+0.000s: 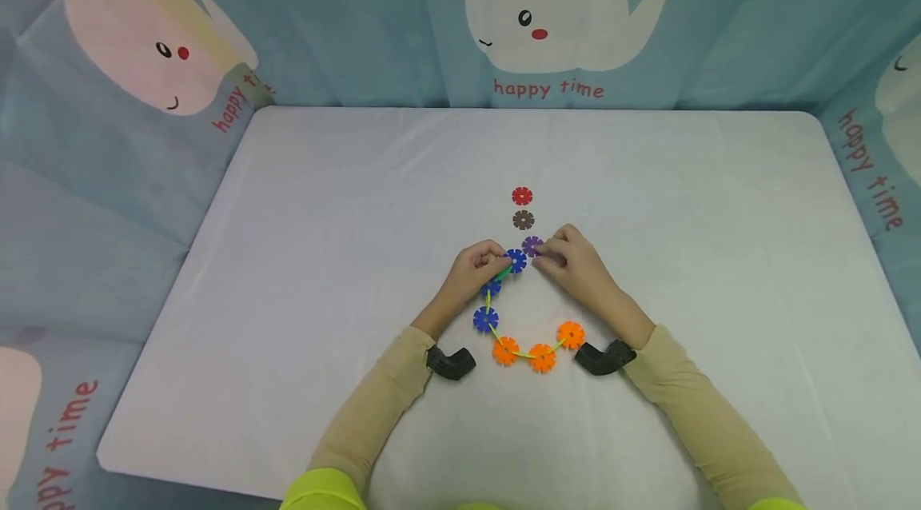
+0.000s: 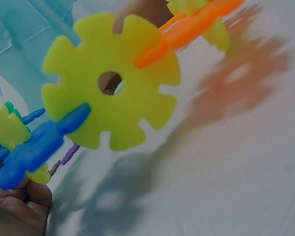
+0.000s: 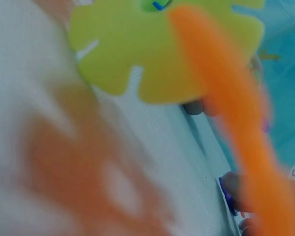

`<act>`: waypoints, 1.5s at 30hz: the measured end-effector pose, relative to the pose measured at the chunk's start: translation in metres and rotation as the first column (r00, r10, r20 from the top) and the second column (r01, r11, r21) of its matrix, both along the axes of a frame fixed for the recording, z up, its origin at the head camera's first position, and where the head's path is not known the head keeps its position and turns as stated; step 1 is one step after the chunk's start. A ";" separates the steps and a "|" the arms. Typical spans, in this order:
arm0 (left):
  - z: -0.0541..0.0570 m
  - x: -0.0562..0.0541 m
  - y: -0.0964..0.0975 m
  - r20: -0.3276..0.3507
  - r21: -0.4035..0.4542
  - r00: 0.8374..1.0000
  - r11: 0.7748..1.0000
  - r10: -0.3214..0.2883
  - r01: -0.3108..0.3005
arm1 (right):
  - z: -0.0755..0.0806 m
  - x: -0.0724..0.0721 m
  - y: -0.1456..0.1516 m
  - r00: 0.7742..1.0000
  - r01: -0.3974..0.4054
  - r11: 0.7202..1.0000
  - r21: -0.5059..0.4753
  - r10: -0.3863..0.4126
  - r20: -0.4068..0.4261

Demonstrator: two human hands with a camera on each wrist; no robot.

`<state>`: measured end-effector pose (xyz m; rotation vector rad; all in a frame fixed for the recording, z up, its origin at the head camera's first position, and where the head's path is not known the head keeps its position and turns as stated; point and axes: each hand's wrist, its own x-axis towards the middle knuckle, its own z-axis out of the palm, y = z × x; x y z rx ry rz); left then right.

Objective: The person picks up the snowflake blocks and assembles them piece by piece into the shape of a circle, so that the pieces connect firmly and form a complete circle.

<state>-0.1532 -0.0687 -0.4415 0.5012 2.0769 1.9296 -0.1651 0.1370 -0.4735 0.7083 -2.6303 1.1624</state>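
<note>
In the head view, a curved chain [image 1: 485,320] of slotted plastic snowflake discs links orange, yellow, blue and green pieces. My left hand [image 1: 475,266] pinches the chain near its far end, beside a blue disc [image 1: 515,260] and a green disc [image 1: 502,274]. Just right of that blue disc, the fingertips of my right hand [image 1: 576,266] grip the edge of a purple disc [image 1: 532,246]. A yellow disc [image 2: 137,108] slotted to blue and orange ones fills the left wrist view. Another yellow disc [image 3: 113,64] and a blurred orange disc [image 3: 235,103] cover much of the right hand in its wrist view.
Beyond the hands, a brown disc [image 1: 523,220] and a red disc [image 1: 522,196] lie in line on the white table [image 1: 360,190]. Black curved pieces [image 1: 452,364] sit at both wrists. A blue whale-print curtain [image 1: 360,22] borders the table.
</note>
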 end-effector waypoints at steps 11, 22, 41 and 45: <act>0.001 0.000 0.001 0.016 -0.025 1.000 1.000 -0.007 0.007 | 0.001 -0.002 0.000 0.993 -0.017 0.997 -0.075 0.026 0.115; 0.000 -0.001 0.001 0.038 -0.051 0.999 0.999 0.009 -0.007 | 0.002 0.001 0.001 0.965 0.057 0.964 -0.258 0.013 0.263; 0.000 0.000 0.001 0.057 -0.035 0.998 0.999 0.008 -0.006 | 0.027 0.013 -0.006 0.952 -0.043 0.826 -0.562 0.205 0.229; 0.000 -0.001 0.002 0.054 -0.044 0.999 0.999 0.006 -0.004 | 0.028 0.012 -0.006 0.949 -0.080 0.806 -0.587 0.242 0.203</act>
